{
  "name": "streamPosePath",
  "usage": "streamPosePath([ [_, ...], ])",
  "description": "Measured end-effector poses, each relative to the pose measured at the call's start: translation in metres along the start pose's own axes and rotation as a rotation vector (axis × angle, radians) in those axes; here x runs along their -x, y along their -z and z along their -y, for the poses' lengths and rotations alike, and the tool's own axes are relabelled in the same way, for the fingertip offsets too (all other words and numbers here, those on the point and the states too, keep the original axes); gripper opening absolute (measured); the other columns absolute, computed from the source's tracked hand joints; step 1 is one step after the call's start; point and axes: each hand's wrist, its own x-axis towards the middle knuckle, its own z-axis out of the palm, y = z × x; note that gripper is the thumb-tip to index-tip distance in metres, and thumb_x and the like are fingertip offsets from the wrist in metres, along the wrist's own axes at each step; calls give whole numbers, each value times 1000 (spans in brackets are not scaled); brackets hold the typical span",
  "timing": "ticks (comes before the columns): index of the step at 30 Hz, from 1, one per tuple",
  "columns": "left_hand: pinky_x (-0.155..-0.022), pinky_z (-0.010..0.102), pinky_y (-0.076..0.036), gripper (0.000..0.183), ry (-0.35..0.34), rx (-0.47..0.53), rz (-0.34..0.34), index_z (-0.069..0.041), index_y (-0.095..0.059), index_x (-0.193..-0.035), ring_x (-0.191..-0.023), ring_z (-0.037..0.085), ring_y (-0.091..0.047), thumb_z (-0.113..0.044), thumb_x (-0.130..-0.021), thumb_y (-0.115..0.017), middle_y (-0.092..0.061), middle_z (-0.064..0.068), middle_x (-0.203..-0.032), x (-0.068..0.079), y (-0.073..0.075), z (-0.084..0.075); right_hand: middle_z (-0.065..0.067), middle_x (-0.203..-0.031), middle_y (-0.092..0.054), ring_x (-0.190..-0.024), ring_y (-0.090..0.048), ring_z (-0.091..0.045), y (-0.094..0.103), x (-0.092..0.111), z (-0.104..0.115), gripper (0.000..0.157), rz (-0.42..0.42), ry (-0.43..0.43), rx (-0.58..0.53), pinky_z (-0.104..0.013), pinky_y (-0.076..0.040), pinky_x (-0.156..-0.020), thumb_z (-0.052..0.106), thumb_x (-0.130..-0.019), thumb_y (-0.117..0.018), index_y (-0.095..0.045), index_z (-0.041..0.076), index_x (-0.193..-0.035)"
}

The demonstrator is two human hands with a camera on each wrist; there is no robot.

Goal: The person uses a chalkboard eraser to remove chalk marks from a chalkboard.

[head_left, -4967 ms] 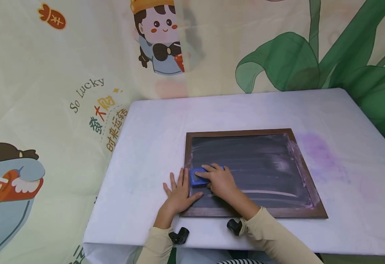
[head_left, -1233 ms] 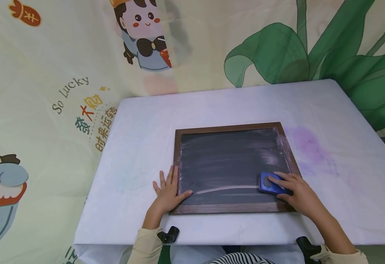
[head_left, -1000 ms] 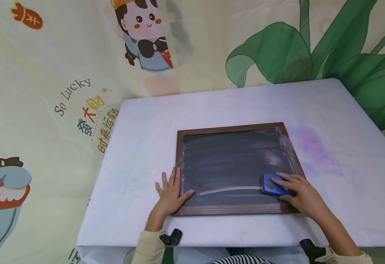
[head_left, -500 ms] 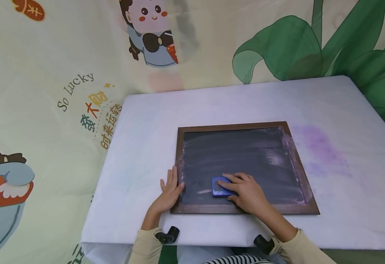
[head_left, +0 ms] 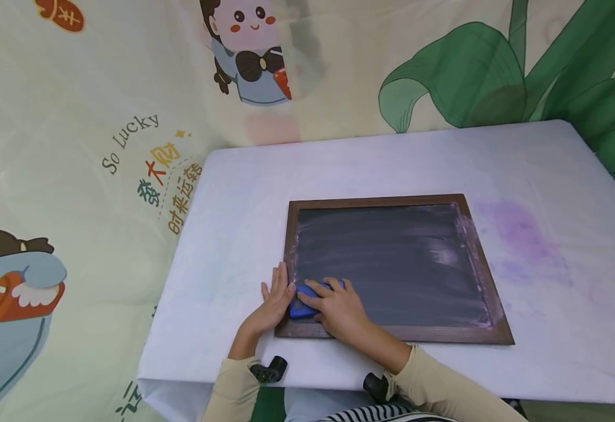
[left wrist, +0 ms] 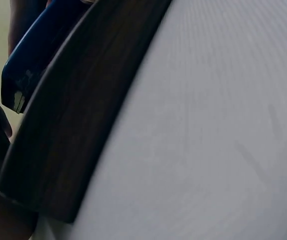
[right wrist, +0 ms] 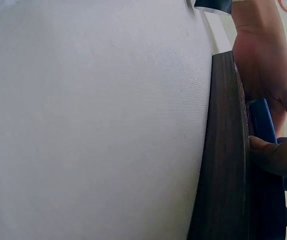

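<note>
A chalkboard (head_left: pixel 391 252) in a brown wooden frame lies on the white-covered table. My right hand (head_left: pixel 341 310) grips a blue board eraser (head_left: pixel 303 309) at the board's lower left corner. In the right wrist view the thumb (right wrist: pixel 278 156) presses on the eraser's side (right wrist: pixel 262 119). My left hand (head_left: pixel 269 308) rests along the left side of the frame, fingers fairly straight, its thumb close to the eraser. The left wrist view shows the eraser's end (left wrist: pixel 33 55) behind the dark frame edge (left wrist: pixel 78 115). The eraser's underside is hidden.
The white tablecloth (head_left: pixel 254 199) has a purple stain (head_left: pixel 523 234) to the right of the board. A printed cloth backdrop (head_left: pixel 333 70) stands behind and left of the table. Black devices (head_left: pixel 269 370) are worn at both wrists.
My right hand has swept the eraser from the board's lower right to its lower left. The pale chalk line there is gone from view. My left hand stays at the frame's left side.
</note>
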Motion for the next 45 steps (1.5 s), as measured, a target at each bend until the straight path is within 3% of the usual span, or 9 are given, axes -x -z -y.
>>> streamPosePath([
  [6, -101, 55, 22, 71, -11, -38, -56, -4, 13, -144, -138, 31, 22, -52, -96, -10, 18, 15, -152, -2, -3, 0, 2, -133, -52, -115, -50, -24, -4, 3, -6, 50, -19, -8, -74, -52, -42, -90, 28, -76, -73, -59, 31, -123],
  [13, -102, 55, 20, 72, 1, -82, -69, -4, 11, -145, -139, 31, 20, -52, -97, -14, 16, 14, -152, -4, -7, -2, 1, -134, -51, -118, -48, -25, 2, 22, -28, 50, -14, -91, -162, -52, -38, -95, 25, -76, -72, -59, 29, -123],
  [22, -102, 54, 21, 71, 26, -89, -64, -6, 13, -145, -139, 29, 20, -50, -97, -16, 18, 12, -152, -1, -6, 1, -6, -128, -56, -111, -51, -29, 12, 79, -84, 55, -156, -150, -205, -52, -38, -93, 16, -67, -79, -63, 20, -119],
  [32, -102, 54, 21, 71, 12, -81, -63, -5, 13, -145, -139, 29, 21, -47, -98, -21, 17, 12, -152, -5, -7, -1, -12, -127, -55, -109, -48, -30, 38, 146, -155, 67, -205, -172, -197, -50, -42, -84, 5, -59, -80, -61, 18, -122],
  [40, -102, 55, 21, 73, -12, -110, -71, -4, 11, -145, -139, 31, 19, -48, -98, -24, 14, 13, -153, -9, -9, -5, -8, -129, -53, -108, -45, -27, 44, 158, -178, 72, -182, -125, -220, -46, -43, -80, 8, -60, -80, -56, 22, -127],
  [45, -102, 56, 19, 74, -10, -122, -128, -1, 7, -145, -139, 34, 16, -45, -98, -28, 11, 17, -152, -8, -15, -5, -5, -130, -51, -117, -42, -17, 46, 158, -187, 71, -153, -94, -255, -49, -43, -80, 13, -63, -79, -54, 24, -129],
])
